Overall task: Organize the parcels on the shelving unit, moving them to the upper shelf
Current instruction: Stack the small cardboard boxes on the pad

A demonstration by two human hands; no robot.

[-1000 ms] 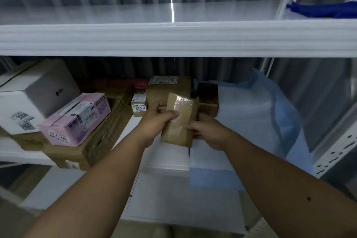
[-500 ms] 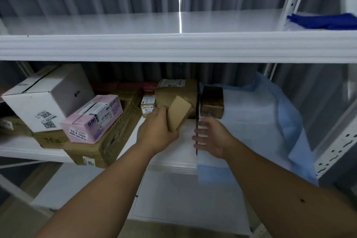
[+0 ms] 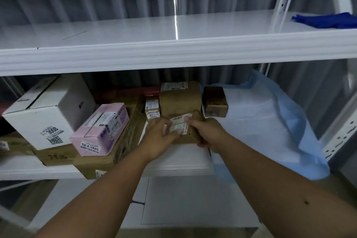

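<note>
A small brown parcel (image 3: 193, 131) with a white label sits low over the middle shelf (image 3: 173, 166), held between both hands. My left hand (image 3: 158, 139) holds its left side with fingers over the label. My right hand (image 3: 210, 133) grips its right side, thumb on top and fingers underneath. The white upper shelf (image 3: 173, 52) runs across above it, bare in its middle. Just behind the hands stand a larger brown parcel (image 3: 179, 98), a small labelled box (image 3: 152, 110) and a dark brown box (image 3: 214, 102).
At the left of the middle shelf, a white box (image 3: 48, 114) and a pink box (image 3: 100, 129) rest on a flat brown carton (image 3: 108, 158). A light blue sheet (image 3: 270, 121) covers the shelf's right side. A dark blue cloth (image 3: 324, 20) lies on the upper shelf's right end.
My right hand, which had let go half a second ago, has taken hold of the small parcel again. The parcel has turned label-up and come down toward the middle shelf.
</note>
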